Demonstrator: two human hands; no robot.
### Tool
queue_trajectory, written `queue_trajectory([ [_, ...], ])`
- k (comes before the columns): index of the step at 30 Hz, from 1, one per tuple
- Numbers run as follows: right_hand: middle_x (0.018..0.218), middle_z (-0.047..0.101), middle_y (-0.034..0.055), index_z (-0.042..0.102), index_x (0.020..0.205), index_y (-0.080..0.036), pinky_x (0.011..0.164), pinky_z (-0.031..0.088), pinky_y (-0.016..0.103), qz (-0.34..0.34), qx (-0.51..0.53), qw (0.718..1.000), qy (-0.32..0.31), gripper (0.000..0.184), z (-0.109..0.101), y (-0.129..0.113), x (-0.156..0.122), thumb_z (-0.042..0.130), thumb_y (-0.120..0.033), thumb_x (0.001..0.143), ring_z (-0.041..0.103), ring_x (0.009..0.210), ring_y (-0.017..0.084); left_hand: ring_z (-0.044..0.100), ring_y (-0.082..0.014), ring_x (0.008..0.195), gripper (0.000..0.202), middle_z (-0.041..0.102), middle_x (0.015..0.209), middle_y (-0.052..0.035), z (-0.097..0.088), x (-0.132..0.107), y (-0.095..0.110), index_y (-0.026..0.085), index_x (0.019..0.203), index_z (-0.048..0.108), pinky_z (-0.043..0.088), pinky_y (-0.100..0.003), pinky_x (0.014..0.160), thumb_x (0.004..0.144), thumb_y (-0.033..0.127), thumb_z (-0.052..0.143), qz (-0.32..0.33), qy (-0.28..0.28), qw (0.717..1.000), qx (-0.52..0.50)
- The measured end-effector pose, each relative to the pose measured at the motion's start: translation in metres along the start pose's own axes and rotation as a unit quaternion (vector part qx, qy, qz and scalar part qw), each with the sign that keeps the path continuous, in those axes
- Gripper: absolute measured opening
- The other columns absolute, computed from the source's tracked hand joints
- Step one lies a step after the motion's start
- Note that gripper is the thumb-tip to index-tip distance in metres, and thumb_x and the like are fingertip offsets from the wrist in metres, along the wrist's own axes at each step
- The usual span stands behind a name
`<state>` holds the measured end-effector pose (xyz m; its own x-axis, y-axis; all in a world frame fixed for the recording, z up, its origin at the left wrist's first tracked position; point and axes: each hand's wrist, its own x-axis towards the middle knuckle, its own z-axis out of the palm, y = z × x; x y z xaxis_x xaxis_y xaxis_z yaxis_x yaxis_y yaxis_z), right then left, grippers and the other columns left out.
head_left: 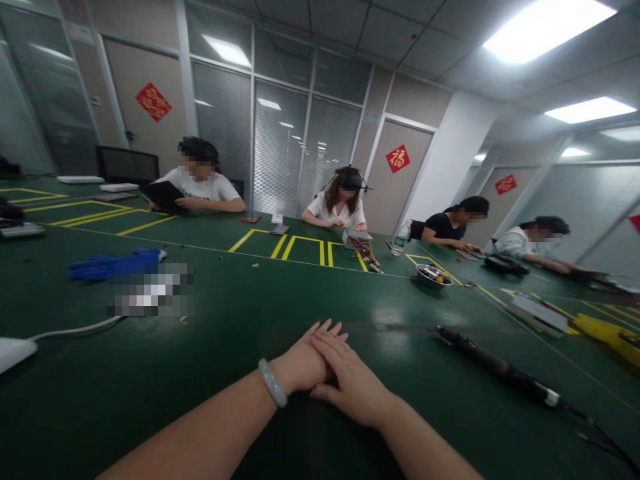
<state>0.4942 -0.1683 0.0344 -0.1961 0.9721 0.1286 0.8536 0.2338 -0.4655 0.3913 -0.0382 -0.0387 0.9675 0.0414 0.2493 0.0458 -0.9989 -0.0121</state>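
Note:
My left hand (300, 363) rests on the green table (225, 347) in front of me, with a pale green bangle (273, 382) on its wrist. My right hand (353, 380) lies flat on top of it, fingers stretched out and pointing left. Neither hand holds anything. A black electric screwdriver (495, 365) with a cable lies on the table to the right of my hands, out of their touch.
Blue gloves (117, 263) and a white cable (75, 329) lie to the left. A metal bowl (433, 275), a water bottle (401, 238) and a yellow tool (607, 333) sit further off. Several other people work along the table's far side.

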Motion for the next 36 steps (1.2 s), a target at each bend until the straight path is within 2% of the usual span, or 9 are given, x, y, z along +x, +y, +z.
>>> queue_trajectory([
  [14, 0.155, 0.026, 0.0040, 0.025, 0.148, -0.030, 0.117, 0.016, 0.045, 0.009, 0.012, 1.000, -0.005, 0.083, -0.003, 0.001, -0.001, 0.069, -0.037, 0.079, 0.022, 0.142, 0.024, 0.000, -0.0282, 0.145, 0.058, 0.017, 0.157, -0.0039, -0.009, -0.002, 0.002, 0.029, 0.148, 0.026, 0.000, -0.056, 0.114, 0.093, 0.040, 0.043, -0.002, -0.027, 1.000, -0.005],
  [21, 0.154, 0.028, 0.0026, 0.028, 0.147, -0.031, 0.117, 0.017, 0.042, -0.007, 0.029, 1.000, -0.003, 0.077, -0.003, 0.004, -0.001, 0.067, -0.030, 0.081, 0.024, 0.141, 0.021, 0.003, -0.0270, 0.145, 0.056, 0.020, 0.156, -0.0048, -0.027, -0.002, 0.004, 0.027, 0.148, 0.026, 0.002, -0.052, 0.115, 0.096, 0.044, 0.039, -0.009, -0.056, 0.997, -0.045],
  [24, 0.150, 0.037, 0.0012, 0.035, 0.144, -0.032, 0.116, 0.022, 0.040, -0.016, 0.020, 1.000, 0.007, 0.069, -0.011, 0.019, -0.002, 0.065, -0.029, 0.082, 0.031, 0.139, 0.019, 0.010, -0.0259, 0.145, 0.055, 0.021, 0.156, -0.0063, -0.035, -0.003, 0.004, 0.026, 0.149, 0.023, 0.009, -0.048, 0.115, 0.099, 0.045, 0.033, -0.039, -0.046, 0.995, -0.074],
  [27, 0.148, 0.039, 0.0020, 0.035, 0.145, -0.031, 0.114, 0.026, 0.042, 0.058, -0.035, 0.994, 0.084, 0.066, -0.032, 0.057, -0.017, 0.059, -0.032, 0.084, 0.033, 0.137, 0.021, 0.016, -0.0261, 0.144, 0.058, 0.022, 0.156, -0.0066, -0.041, -0.003, 0.004, 0.027, 0.149, 0.024, 0.015, -0.046, 0.115, 0.098, 0.053, 0.031, -0.088, -0.018, 0.990, -0.110],
  [29, 0.151, 0.034, 0.0056, 0.031, 0.146, -0.026, 0.114, 0.025, 0.044, 0.168, -0.110, 0.957, 0.209, 0.065, -0.053, 0.095, -0.043, 0.053, -0.038, 0.086, 0.028, 0.139, 0.023, 0.017, -0.0257, 0.144, 0.059, 0.022, 0.156, -0.0052, -0.045, -0.004, 0.005, 0.029, 0.149, 0.025, 0.016, -0.045, 0.115, 0.097, 0.057, 0.030, -0.093, -0.014, 0.987, -0.127],
  [30, 0.152, 0.031, 0.0093, 0.032, 0.146, -0.021, 0.113, 0.024, 0.046, 0.233, -0.156, 0.917, 0.284, 0.065, -0.064, 0.116, -0.062, 0.049, -0.042, 0.087, 0.025, 0.141, 0.026, 0.017, -0.0253, 0.144, 0.059, 0.022, 0.156, -0.0045, -0.046, -0.004, 0.004, 0.029, 0.149, 0.025, 0.016, -0.045, 0.115, 0.097, 0.058, 0.029, -0.090, -0.015, 0.987, -0.131],
  [33, 0.151, 0.026, 0.0221, 0.037, 0.142, -0.007, 0.111, 0.021, 0.055, 0.437, -0.261, 0.722, 0.469, 0.068, -0.092, 0.179, -0.136, 0.037, -0.049, 0.089, 0.016, 0.142, 0.036, 0.018, -0.0245, 0.143, 0.059, 0.022, 0.156, -0.0039, -0.048, -0.005, 0.004, 0.030, 0.149, 0.025, 0.016, -0.045, 0.115, 0.097, 0.058, 0.030, -0.087, -0.017, 0.987, -0.133],
  [35, 0.151, 0.024, 0.0234, 0.041, 0.140, -0.009, 0.107, 0.016, 0.064, 0.532, -0.284, 0.614, 0.509, 0.069, -0.103, 0.213, -0.188, 0.030, -0.053, 0.088, 0.011, 0.142, 0.040, 0.019, -0.0246, 0.143, 0.059, 0.023, 0.156, -0.0036, -0.048, -0.005, 0.004, 0.030, 0.148, 0.026, 0.017, -0.045, 0.114, 0.097, 0.058, 0.030, -0.089, -0.014, 0.987, -0.133],
  [36, 0.149, 0.026, 0.0259, 0.045, 0.138, -0.008, 0.104, 0.015, 0.069, 0.572, -0.271, 0.581, 0.511, 0.070, -0.106, 0.228, -0.211, 0.029, -0.055, 0.088, 0.011, 0.141, 0.043, 0.019, -0.0247, 0.143, 0.059, 0.023, 0.156, -0.0035, -0.048, -0.005, 0.004, 0.030, 0.148, 0.026, 0.017, -0.045, 0.114, 0.097, 0.058, 0.030, -0.090, -0.013, 0.987, -0.134],
])
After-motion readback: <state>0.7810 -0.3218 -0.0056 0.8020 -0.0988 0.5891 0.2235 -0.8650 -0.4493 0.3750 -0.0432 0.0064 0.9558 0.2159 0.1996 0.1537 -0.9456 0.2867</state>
